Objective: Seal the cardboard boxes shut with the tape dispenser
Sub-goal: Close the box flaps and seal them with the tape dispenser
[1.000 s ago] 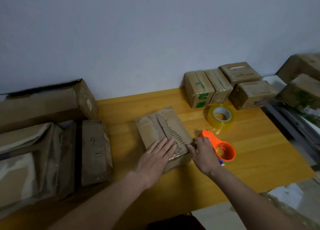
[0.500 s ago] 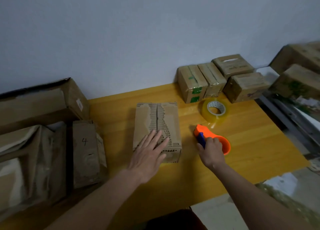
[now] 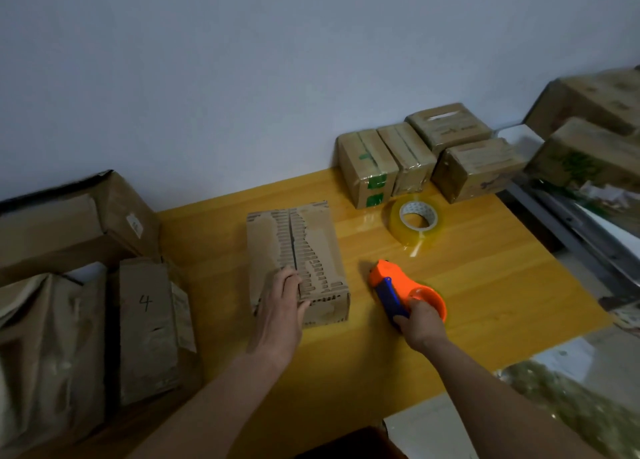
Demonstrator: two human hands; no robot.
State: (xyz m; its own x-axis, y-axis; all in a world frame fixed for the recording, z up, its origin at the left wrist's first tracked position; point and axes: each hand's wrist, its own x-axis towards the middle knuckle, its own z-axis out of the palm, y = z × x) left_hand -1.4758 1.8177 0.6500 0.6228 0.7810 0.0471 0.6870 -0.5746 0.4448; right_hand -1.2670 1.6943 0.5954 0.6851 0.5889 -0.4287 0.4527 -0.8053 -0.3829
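The left hand (image 3: 278,315) is resting on the near left corner of the torn cardboard box (image 3: 298,257), its fingers curling over the top edge beside the centre seam and its thumb against the near face, bracing the box rather than lifting it. The right hand (image 3: 420,325) is gripping the blue handle of the orange tape dispenser (image 3: 403,290), which is lying on the desk (image 3: 485,285) just to the right of the box, apart from it, nose pointing away from the person.

A second ago the box was sitting skewed, with the left palm flat on it and the right hand at its near right corner next to the dispenser. Since then the box has been turned square to the person, the left fingers have gone from flat to hooked, and the right hand has taken up the dispenser. By my reading, the box is now lined up and held, and the first strip along the seam is about to be started; no new tape is showing on it yet.

Further out, a loose roll of clear tape (image 3: 414,224) is lying behind the dispenser, with four small taped boxes (image 3: 433,160) by the wall. To the left, a flattened carton (image 3: 149,323) is carrying a handwritten "4". Printing on the other cartons is too blurred to read.
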